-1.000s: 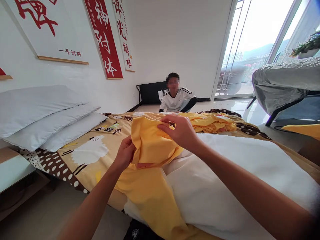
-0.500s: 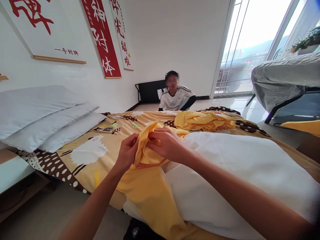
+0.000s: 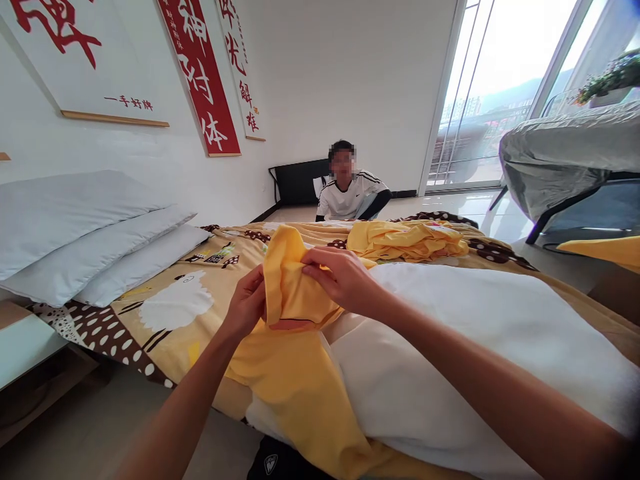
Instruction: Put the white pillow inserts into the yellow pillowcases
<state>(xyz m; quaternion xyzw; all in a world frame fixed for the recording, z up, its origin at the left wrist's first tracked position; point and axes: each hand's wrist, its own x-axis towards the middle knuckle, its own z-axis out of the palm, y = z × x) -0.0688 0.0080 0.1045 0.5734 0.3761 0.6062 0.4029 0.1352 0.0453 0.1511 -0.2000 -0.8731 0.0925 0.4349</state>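
Note:
Over the bed, my left hand is closed on the left edge of a yellow duvet cover. My right hand pinches the same cloth a little to the right, fingertips pressed together. Between the hands a flap of the cover stands up, its edge folded, with a pinkish patch and a dark line low on it. The rest of the cover hangs down the near side of the bed. A thick white duvet lies to the right, under my right forearm. Part of my left hand's fingers is hidden by the cloth.
White pillows are stacked at the left. A sheep-patterned sheet covers the bed, with bunched yellow cloth on its far side. A person sits low beyond the bed. A bedside table stands at left, a plastic-covered piece of furniture at right.
The cloth between my hands has been spread and raised into a taller flap. My left hand has shifted slightly left, and my right hand has moved a little to the right.

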